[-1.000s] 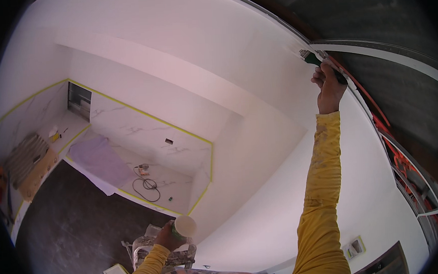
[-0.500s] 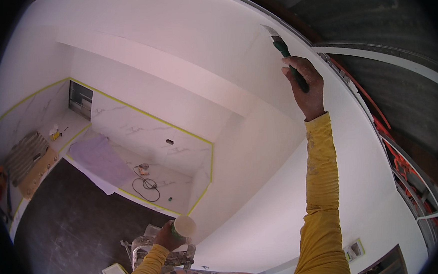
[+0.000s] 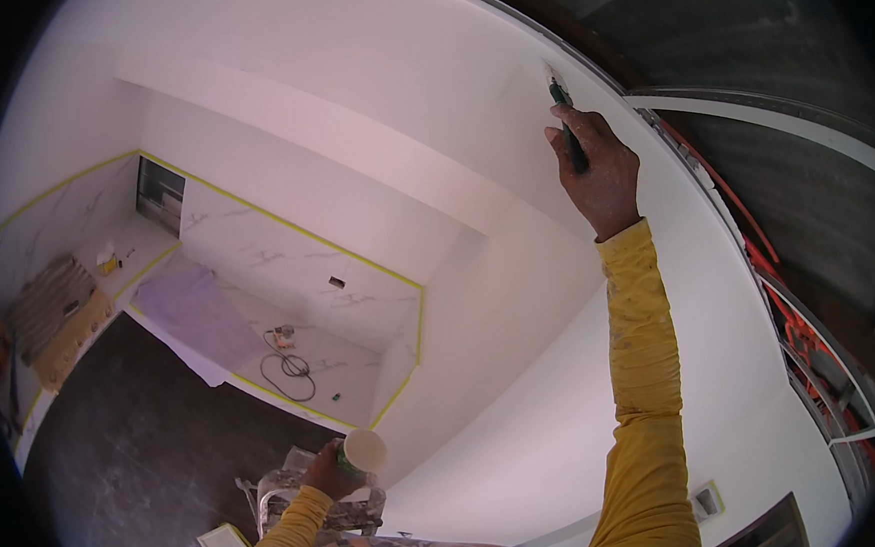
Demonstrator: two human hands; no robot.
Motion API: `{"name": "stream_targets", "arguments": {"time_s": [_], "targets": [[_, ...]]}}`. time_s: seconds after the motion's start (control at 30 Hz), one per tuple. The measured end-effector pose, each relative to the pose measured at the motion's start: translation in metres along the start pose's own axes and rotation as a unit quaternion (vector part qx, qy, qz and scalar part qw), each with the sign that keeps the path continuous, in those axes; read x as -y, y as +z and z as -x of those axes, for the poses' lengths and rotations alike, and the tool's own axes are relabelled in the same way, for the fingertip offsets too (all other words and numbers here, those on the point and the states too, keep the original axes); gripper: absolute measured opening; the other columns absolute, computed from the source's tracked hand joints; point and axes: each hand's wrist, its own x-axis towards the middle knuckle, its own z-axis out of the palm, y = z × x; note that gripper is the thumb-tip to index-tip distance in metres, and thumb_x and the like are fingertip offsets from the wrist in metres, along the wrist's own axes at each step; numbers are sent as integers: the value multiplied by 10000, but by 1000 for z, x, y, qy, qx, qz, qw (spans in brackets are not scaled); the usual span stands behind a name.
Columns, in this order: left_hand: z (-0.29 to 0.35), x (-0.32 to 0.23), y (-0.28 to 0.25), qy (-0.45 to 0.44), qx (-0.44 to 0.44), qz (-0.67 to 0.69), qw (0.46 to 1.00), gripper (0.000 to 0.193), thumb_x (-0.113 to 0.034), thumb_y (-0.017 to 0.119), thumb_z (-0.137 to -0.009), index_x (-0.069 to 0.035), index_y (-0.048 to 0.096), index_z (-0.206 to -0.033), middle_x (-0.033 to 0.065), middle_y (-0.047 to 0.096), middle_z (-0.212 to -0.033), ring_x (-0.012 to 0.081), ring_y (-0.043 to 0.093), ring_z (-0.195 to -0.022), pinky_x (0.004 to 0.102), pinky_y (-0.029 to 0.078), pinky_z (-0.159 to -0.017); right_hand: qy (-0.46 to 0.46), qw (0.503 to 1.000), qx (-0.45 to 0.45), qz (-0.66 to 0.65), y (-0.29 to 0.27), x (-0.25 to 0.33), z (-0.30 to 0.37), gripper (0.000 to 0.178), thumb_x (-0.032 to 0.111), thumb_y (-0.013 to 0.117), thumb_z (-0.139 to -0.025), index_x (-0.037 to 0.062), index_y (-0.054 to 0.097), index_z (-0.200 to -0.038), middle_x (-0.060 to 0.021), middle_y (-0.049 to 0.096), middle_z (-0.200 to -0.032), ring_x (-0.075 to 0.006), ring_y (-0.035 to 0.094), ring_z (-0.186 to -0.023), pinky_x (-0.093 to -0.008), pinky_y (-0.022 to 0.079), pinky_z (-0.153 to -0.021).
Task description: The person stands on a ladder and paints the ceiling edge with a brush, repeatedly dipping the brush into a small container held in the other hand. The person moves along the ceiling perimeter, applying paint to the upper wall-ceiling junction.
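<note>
Pinching a green brush (image 3: 560, 94) by its dark handle, the R hand (image 3: 601, 168) is up high in the head view, fingers narrowed round it, thumb on one side. Bristle tip looks to be on the white panel (image 3: 425, 64), nr its upper R edge, just beside a faint beige patch (image 3: 521, 90); can't tell for sure if it's touching. L hand (image 3: 324, 473) is low, curled round a pale cup (image 3: 365, 450) w/ its round top facing up; contents unclear. Paint-spattered metal frame (image 3: 271, 502) is just below that hand. Lavender cloth (image 3: 189, 304) + coiled cord (image 3: 288, 373) lie on the surface (image 3: 348, 367) below, well apart from the brush. For good strokes, I'd say: light press, loose wrist, bristles trailing at a steady angle, thin load, cup level.
</note>
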Motion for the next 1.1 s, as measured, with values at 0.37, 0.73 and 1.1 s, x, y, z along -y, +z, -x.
{"name": "stream_targets", "arguments": {"time_s": [0.37, 0.73, 1.1], "targets": [[1, 3, 2, -26, -2, -3, 1000, 824, -466, 873, -641, -80, 509, -1271, 218, 634, -1248, 405, 606, -1181, 480, 510, -993, 2, 989, 31, 147, 22, 17, -21, 247, 211, 699, -902, 118, 637, -1122, -94, 627, -920, -256, 700, -709, -357, 575, -599], [-1, 2, 3, -23, -6, 9, 1000, 780, -451, 861, -658, -56, 538, -1248, 209, 650, -1221, 395, 626, -1159, 463, 523, -978, 69, 981, 59, 172, 16, 24, -32, 250, 228, 677, -908, 114, 655, -1130, -134, 663, -995, -282, 720, -755, -377, 592, -668], [1, -6, 1, 9, -15, 13, 1000, 706, -339, 858, -665, -63, 528, -1225, 190, 676, -1149, 378, 652, -1104, 452, 545, -920, 104, 976, 69, 178, -9, -3, -3, 245, 212, 677, -916, 123, 661, -1144, -96, 676, -999, -271, 709, -809, -362, 576, -688]]}}
